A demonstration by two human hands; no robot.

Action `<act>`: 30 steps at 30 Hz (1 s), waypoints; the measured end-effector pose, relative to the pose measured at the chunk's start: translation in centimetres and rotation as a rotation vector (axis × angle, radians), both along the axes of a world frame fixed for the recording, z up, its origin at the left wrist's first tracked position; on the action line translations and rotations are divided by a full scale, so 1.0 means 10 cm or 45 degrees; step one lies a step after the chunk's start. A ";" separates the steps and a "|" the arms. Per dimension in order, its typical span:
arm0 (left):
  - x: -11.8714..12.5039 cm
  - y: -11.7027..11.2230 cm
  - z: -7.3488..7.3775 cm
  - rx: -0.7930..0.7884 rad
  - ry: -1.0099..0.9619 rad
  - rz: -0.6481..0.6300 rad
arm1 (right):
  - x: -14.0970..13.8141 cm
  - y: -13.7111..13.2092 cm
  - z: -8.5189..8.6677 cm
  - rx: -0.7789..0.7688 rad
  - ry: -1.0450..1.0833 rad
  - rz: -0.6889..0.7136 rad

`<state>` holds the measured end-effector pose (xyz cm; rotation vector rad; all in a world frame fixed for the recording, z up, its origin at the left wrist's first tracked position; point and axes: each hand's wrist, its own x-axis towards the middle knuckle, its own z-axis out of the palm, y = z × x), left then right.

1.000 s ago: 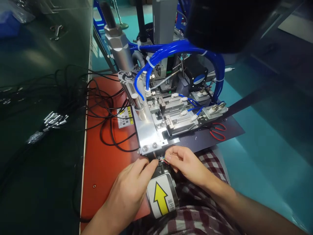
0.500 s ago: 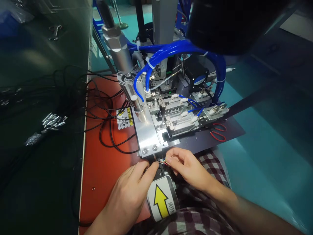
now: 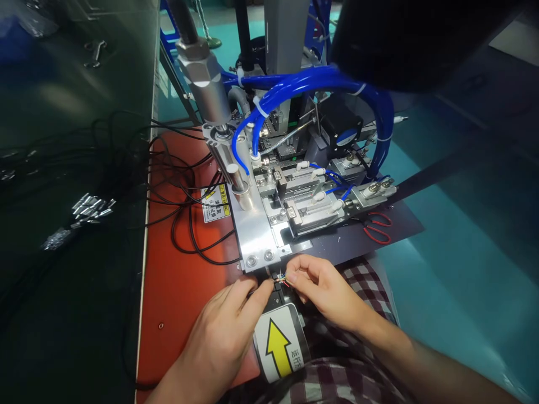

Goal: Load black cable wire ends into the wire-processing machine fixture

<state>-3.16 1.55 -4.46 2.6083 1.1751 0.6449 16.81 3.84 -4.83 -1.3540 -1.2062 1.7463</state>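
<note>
**A:** So what have you actually got in your hands there?

**B:** Your left hand (image 3: 227, 320) has its thumb and forefinger pinched together on one end of those thin coloured wires (image 3: 281, 279). Your right hand (image 3: 315, 283) is doing a tight pinch too, thumb against forefinger at the other end, with the remaining fingers curled in. So there's basically no gap at either fingertip.

**A:** And where are the wires exactly?

**B:** Between your two hands, just off the near edge of the shiny metal plate (image 3: 256, 238), the edge with the two bolts. They're tiny, so I can't tell how many you've got. The yellow arrow sticker (image 3: 279, 345) is right below, nearer your lap.

**A:** What else is around you?

**B:** Black cables (image 3: 191, 224) loop over the far half of your orange board (image 3: 168, 280), and a warning label (image 3: 216, 203) sits at its right edge, beside the metal plate. Your red-handled tool (image 3: 379, 226) is near the right corner of the dark base plate (image 3: 400, 224). Over on the dark counter (image 3: 63, 314), some silver pieces (image 3: 92, 210) are bunched towards the right edge. Fat blue tubes (image 3: 320, 77) arch over the machine in front of you.
</note>
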 end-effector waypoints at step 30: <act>0.00 -0.03 -0.03 -0.009 -0.020 0.011 | -0.01 -0.11 -0.13 0.246 -0.081 -0.057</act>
